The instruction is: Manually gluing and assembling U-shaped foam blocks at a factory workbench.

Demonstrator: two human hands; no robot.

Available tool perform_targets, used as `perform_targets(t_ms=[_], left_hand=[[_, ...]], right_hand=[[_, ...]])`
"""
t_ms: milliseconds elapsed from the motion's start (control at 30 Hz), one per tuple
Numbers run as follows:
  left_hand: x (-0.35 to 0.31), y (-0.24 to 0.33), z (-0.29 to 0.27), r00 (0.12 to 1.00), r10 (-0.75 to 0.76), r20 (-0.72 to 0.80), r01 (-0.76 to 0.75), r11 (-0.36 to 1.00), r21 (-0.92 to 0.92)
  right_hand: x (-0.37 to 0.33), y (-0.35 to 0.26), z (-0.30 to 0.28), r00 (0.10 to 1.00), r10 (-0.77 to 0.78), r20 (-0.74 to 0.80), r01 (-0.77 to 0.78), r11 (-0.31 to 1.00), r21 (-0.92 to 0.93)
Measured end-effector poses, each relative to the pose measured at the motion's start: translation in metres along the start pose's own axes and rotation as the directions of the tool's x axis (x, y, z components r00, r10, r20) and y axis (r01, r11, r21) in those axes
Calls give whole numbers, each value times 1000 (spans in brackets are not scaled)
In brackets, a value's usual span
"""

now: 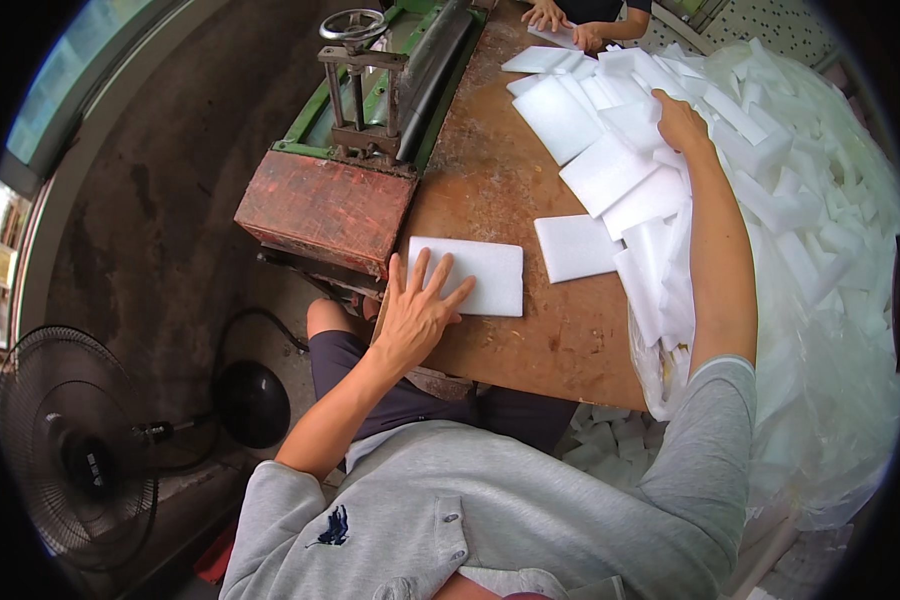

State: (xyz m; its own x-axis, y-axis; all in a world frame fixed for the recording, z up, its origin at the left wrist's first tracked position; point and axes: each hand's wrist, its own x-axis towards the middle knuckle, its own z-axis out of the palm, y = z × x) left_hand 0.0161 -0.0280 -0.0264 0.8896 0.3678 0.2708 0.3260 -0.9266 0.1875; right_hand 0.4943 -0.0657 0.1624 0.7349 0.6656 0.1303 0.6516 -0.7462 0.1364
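My left hand (pixel 417 309) lies with fingers spread on the left part of a white foam sheet (pixel 490 278), flat near the table's front edge. My right hand (pixel 682 124) reaches out to the heap of white foam pieces (pixel 760 150) on the right. Its fingertips are at the edge of one foam piece there, and the thumb side is partly hidden, so its grip is unclear. Several loose foam sheets (pixel 560 115) overlap on the table between the two hands. One separate sheet (pixel 575 248) lies to the right of the sheet under my left hand.
A brown worktable (pixel 470 200) carries the foam. Left of it stands a green and red machine (pixel 330 200) with a handwheel (pixel 352 25). A floor fan (pixel 80 450) is at lower left. Across the table, another person's hands (pixel 570 28) rest on a foam piece. Clear plastic (pixel 790 400) wraps the heap.
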Motion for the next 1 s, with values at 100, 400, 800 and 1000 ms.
perform_targets(t_ms=[100,400,800,1000], left_hand=[[13,-4,4,990,141,-28,-140,990,31],[30,-15,-58,899,-327,-290,126,829,-545],[8,-80,-80,871,-459,-177,363,843,-396],[-15,-196,-116,698,-642,-317,451,738,-502]], right_hand=[[9,18,16,985,-138,-102,117,975,-188],[-64,-35,-27,844,-201,-497,281,956,90],[-279,-152,38,686,-652,-324,694,451,561],[-270,-147,101,646,-711,-277,740,496,454]])
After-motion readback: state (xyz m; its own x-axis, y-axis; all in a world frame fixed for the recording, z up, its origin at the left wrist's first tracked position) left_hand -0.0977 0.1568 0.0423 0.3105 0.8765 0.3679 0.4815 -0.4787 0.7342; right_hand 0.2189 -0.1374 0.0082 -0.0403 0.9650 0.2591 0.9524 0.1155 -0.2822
